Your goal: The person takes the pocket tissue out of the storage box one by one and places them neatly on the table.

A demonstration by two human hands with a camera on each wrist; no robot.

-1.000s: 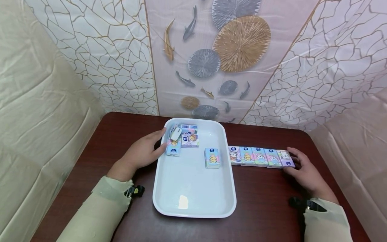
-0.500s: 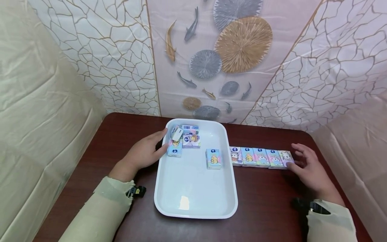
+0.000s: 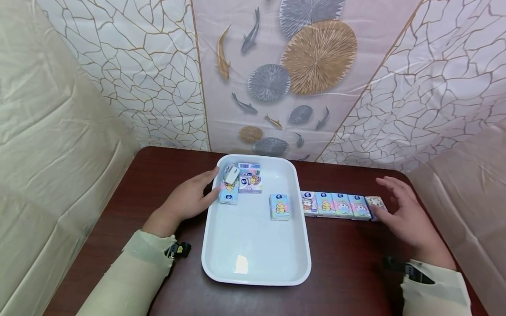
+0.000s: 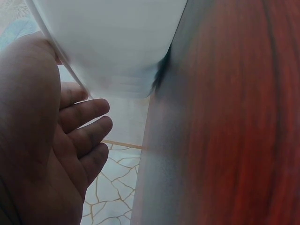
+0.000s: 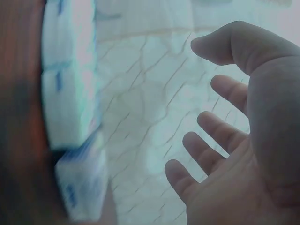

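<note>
The white tray was touched by the relaxed left hand; the right hand was spread wide near the row of small packs.

The white tray offered room in its near half; tissue packs crowded its far left, the left hand blocked part of its left rim, and a five-pack row flanked its right.
</note>
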